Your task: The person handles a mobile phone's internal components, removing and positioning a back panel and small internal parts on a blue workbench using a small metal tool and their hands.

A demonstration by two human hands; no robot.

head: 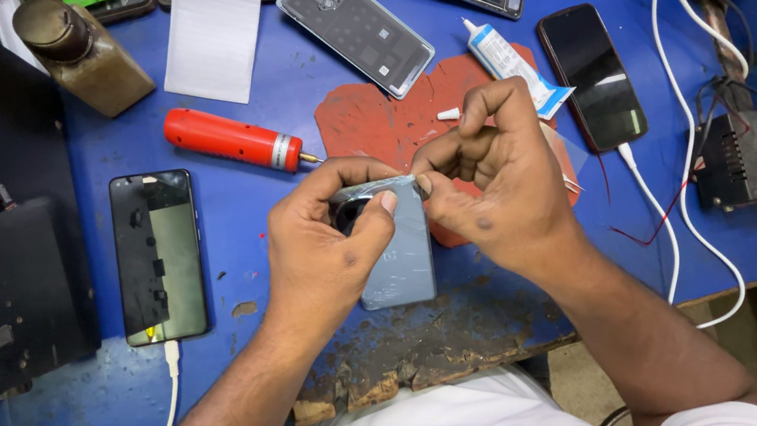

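Near the middle of the worn blue desk (516,59), just inside its chipped front edge, both hands meet over a grey-blue rectangular phone with a round camera ring (398,259). The left hand (323,247) is wrapped around the phone's upper half, thumb pressed across the top by the camera ring, fingers closed on the body. The right hand (495,179) has its thumb and forefinger pinched together at the phone's top right corner, on what looks like a thin clear film; what exactly they nip cannot be made out. The phone lies partly on a red heart-shaped rubber mat (369,121). Beside the mat, toward the desk's left side, lies a red cylindrical electric screwdriver with a metal tip (230,140), and further left a black phone with a dark screen (159,256), a white cable in its lower end. Toward the back edge rest a clear phone back cover (355,26) and a white glue tube with a blue label (510,65). Near the right edge lies a black glossy phone (592,76), also on a white cable.
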